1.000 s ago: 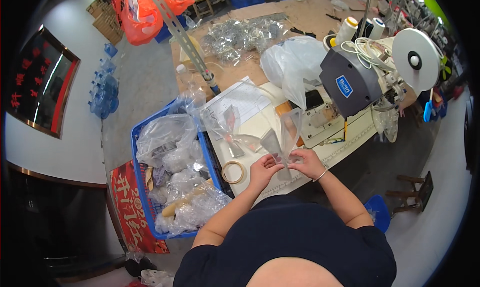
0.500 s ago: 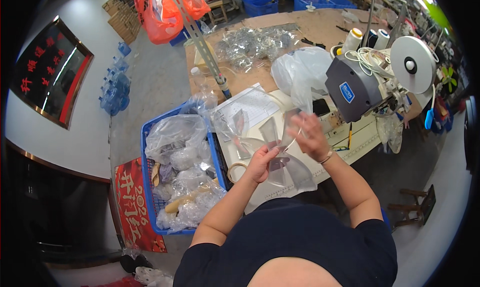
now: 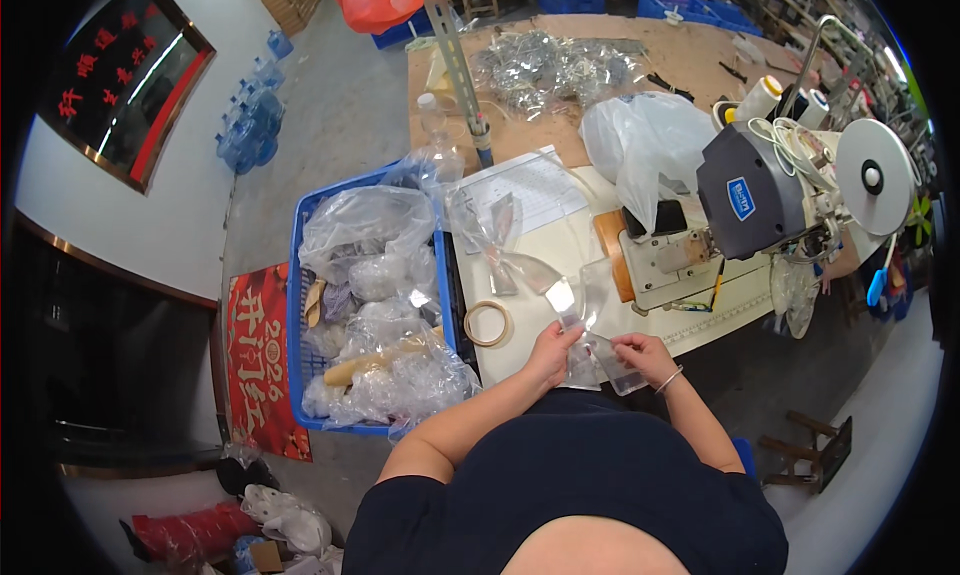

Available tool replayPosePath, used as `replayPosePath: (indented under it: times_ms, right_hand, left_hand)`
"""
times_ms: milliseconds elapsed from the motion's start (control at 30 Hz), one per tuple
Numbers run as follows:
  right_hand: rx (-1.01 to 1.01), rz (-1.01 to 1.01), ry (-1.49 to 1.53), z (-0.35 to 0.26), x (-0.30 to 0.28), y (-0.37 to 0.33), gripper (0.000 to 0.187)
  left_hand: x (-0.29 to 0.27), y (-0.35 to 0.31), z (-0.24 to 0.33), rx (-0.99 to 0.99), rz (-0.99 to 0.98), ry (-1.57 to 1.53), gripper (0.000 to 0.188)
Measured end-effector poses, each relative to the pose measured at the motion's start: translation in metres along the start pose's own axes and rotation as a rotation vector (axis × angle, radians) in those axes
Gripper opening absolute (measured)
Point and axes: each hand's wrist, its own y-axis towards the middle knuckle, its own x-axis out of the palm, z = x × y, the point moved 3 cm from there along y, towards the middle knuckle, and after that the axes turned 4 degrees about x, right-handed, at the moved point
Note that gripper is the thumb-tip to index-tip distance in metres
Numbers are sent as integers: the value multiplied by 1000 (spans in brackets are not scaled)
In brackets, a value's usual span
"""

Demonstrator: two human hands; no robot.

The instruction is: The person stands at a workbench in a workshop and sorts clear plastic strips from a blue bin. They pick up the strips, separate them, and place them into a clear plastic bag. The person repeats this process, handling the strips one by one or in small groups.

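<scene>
My left hand (image 3: 553, 353) pinches a clear plastic piece (image 3: 597, 293) with wide, curved, see-through flaps, close to my body at the front edge of the white sewing table. My right hand (image 3: 646, 358) is closed beside it, thumb and fingertips pinching the edge of the same clear plastic. Some flaps fan out beyond my hands; others hang below them. Further left on the table lie more clear plastic strips (image 3: 502, 218), partly over a printed sheet of paper (image 3: 540, 190). A roll of tape (image 3: 506, 324) rests just left of my left hand.
A blue crate (image 3: 297, 275) full of plastic-wrapped bundles stands at the left. On the right is a sewing machine (image 3: 750, 187) with thread cones and a white reel (image 3: 862, 205). A white plastic bag (image 3: 640, 140) and a heap of clear pieces (image 3: 560, 70) lie behind.
My right hand has come down from its raised, spread position and now pinches the plastic. Both hands and the plastic are nearer my body. The whole view has shifted.
</scene>
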Motion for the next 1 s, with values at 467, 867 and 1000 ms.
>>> replayPosePath:
  times_ms: [467, 867, 1000]
  right_hand:
    - [258, -165, 446, 47, -43, -32, 33]
    - [-58, -27, -86, 9, -43, -8, 30]
    - [-115, 94, -70, -1, -41, 15, 36]
  left_hand:
    - [10, -2, -20, -19, -196, -24, 39]
    - [6, -11, 12, 162, -81, 271, 46]
    - [9, -17, 24, 351, 68, 660, 34]
